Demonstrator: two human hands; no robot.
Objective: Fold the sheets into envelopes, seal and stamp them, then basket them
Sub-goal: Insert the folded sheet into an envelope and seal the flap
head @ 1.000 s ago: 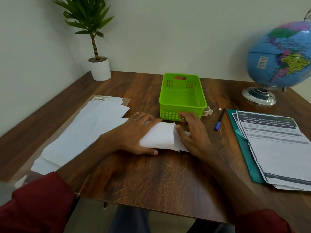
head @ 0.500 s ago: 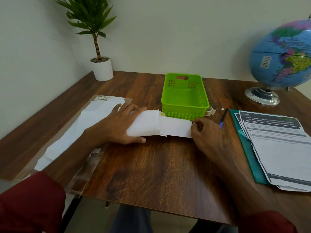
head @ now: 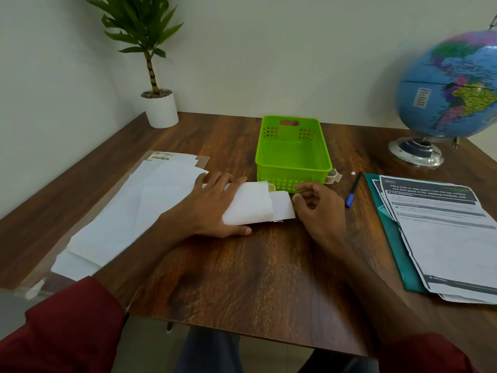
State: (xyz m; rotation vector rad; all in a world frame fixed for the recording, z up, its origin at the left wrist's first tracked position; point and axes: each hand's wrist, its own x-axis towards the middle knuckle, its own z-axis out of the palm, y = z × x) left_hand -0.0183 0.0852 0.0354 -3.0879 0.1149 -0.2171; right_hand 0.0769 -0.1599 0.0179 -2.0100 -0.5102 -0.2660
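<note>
- A person in dark red sleeves sat at a wooden desk (head: 242, 278), working a folded sheet into a white envelope (head: 248, 204) that lay flat on the desk just in front of a green basket (head: 293, 154).
- The left hand (head: 207, 208) lay flat across the envelope's left end, fingers straight and spread over the paper, thumb along its near edge — pressing it down rather than gripping it.
- The folded sheet (head: 282, 205) stuck out of the envelope's right end, part of it already inside.
- The right hand (head: 317, 208) sat at the sheet's right edge with fingers curled and thumb and forefinger drawn together at the paper; whether they actually pinched it could not be told.
- The green basket stood just beyond the envelope, nothing visible in it.
- A small roll of tape (head: 332, 175) rested against the basket's near right corner, and a blue-capped pen (head: 352, 190) lay just right of the right hand.
- A stack of white sheets (head: 129, 211) spread across the desk's left side, partly under the left forearm.
- Printed papers (head: 443, 238) on a teal folder (head: 395, 238) lay to the right — a globe (head: 451, 87) behind them, a potted plant (head: 156, 103) in the far left corner.
</note>
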